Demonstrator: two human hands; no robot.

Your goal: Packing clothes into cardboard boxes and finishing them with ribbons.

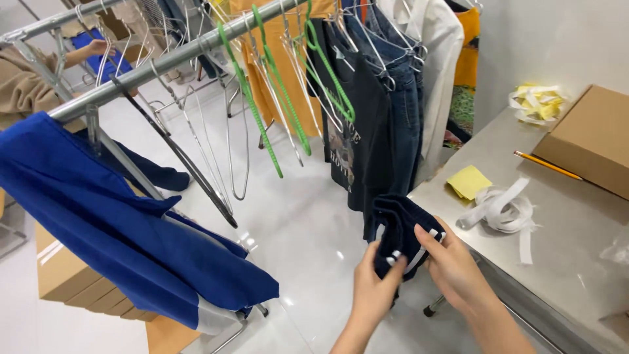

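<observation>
Both my hands hold a small folded dark navy garment point(400, 226) with thin white stripes, low in the middle of the view. My left hand point(373, 288) grips its lower left edge from below. My right hand point(452, 265) pinches its right side with the fingers spread over the cloth. The garment hangs just off the near corner of a steel table point(576, 236). Behind it a metal clothes rail point(177, 59) carries a black printed T-shirt point(350, 124), jeans point(403, 98) and green hangers point(288, 111).
A blue garment point(111, 223) drapes over the rail at left, above stacked cardboard boxes point(72, 278). On the table lie a yellow note pad point(468, 181), white ribbon point(504, 210), a pencil point(547, 165) and a cardboard box point(590, 137). Another person's sleeve point(23, 82) shows top left.
</observation>
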